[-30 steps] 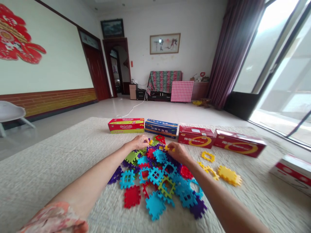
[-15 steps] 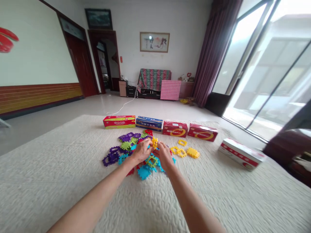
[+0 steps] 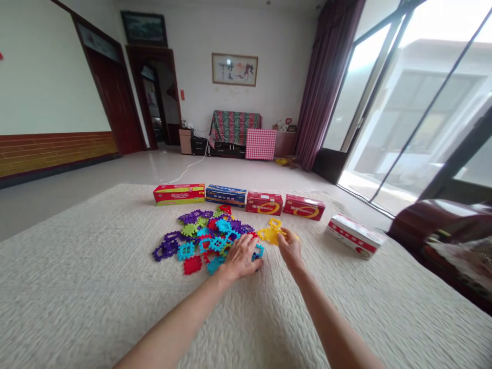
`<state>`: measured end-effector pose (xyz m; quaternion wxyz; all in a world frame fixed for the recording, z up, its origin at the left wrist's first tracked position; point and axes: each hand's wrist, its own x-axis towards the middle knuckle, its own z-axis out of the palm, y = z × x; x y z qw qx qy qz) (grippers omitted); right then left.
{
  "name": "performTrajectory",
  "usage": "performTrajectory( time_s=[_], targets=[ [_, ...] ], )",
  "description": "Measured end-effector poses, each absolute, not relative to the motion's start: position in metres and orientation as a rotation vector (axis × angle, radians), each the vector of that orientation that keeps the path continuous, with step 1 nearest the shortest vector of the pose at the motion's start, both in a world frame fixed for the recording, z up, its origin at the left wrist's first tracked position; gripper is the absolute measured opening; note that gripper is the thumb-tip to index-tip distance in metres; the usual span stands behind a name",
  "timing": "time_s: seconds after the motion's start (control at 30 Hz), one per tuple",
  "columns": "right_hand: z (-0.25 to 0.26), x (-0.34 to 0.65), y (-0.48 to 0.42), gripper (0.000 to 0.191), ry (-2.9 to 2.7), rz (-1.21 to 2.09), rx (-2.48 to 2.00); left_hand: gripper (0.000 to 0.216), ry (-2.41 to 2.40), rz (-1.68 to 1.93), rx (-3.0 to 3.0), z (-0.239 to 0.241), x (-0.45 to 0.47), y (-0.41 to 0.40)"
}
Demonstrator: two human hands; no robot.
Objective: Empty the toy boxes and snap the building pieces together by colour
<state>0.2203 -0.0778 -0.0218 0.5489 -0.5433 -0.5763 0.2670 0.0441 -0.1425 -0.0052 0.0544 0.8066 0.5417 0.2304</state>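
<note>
My left hand (image 3: 243,257) lies palm down over the right side of a mixed pile of notched plastic building tiles, fingers stretched out. Cyan tiles (image 3: 217,243) and a red tile (image 3: 192,265) show beside it; a cyan frame tile (image 3: 259,250) pokes out by its fingers. What lies beneath the palm is hidden. To the right, my right hand (image 3: 291,250) pinches the edge of a solid yellow tile (image 3: 272,236) low among other yellow pieces. A yellow frame tile (image 3: 274,223) sits just behind it.
Behind the pile stand a red-yellow box (image 3: 179,195), a blue box (image 3: 225,196) and two dark red boxes (image 3: 264,204). A white-red box (image 3: 355,237) lies to the right. Purple tiles (image 3: 166,248) spread at the pile's left. Everything rests on a quilted cream mat (image 3: 96,287).
The yellow piece between my hands has left that spot. My right hand has moved right to the yellow tiles; my left hand has come down onto the pile's near right side. The view has swung right.
</note>
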Motion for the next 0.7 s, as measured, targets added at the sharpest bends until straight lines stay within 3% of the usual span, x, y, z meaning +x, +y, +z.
performTrajectory(
  time_s=[0.1, 0.3, 0.43, 0.7],
  targets=[
    [-0.019, 0.245, -0.063, 0.038, -1.375, 0.573, -1.375, 0.071, 1.627, 0.472, 2.441, -0.009, 0.054, -0.134],
    [-0.019, 0.256, -0.060, 0.035, -1.429, 0.292, -1.428, 0.032, 1.647, 0.373, 2.588, -0.010, 0.034, -0.123],
    [-0.025, 0.227, -0.063, 0.030, -1.634, 0.076, -1.219, 0.025, 1.720, 0.407, 2.691, -0.008, 0.001, -0.125],
    [-0.036, 0.145, -0.055, 0.033, -1.952, 0.281, -0.973, 0.012, 1.759, 0.638, 2.694, -0.006, -0.048, -0.133]
  ],
)
